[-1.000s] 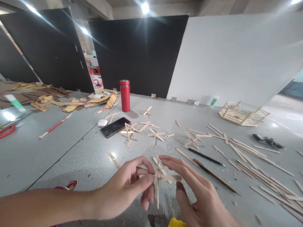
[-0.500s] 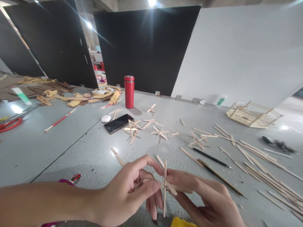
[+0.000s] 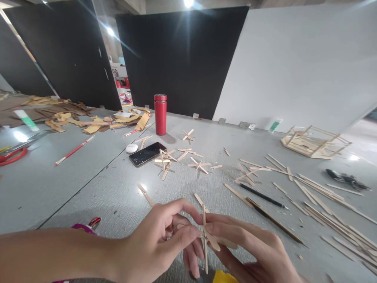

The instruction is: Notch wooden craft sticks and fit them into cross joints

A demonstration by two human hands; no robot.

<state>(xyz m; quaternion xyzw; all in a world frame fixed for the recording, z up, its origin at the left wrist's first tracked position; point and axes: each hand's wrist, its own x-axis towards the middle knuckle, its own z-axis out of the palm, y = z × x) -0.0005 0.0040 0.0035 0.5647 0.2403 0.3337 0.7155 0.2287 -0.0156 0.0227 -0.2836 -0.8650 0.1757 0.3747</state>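
Between my two hands, just above the table, is a star-shaped piece of crossed wooden craft sticks [image 3: 205, 251]. My left hand [image 3: 173, 239] pinches it from the left with thumb and index finger near the crossing. From the right, my right hand [image 3: 250, 243] grips other arms of the star between thumb and fingers. One stick stands nearly upright and others slant across it; the joint itself is partly hidden by fingertips. Below the hands a yellow object [image 3: 224, 277] shows at the bottom edge. A loose craft stick [image 3: 145, 195] lies beyond my left hand.
Several crossed-stick stars [image 3: 199, 165] lie ahead, by a black phone [image 3: 148, 153], a white earbud case [image 3: 131, 148] and a red flask [image 3: 160, 116]. Rightward are a black pen [image 3: 262, 195], a brush [image 3: 273, 220], long sticks [image 3: 332, 216] and a stick frame [image 3: 316, 145].
The star has turned slightly between my fingers: the top of its upright stick has moved left and down. My hands have barely shifted.
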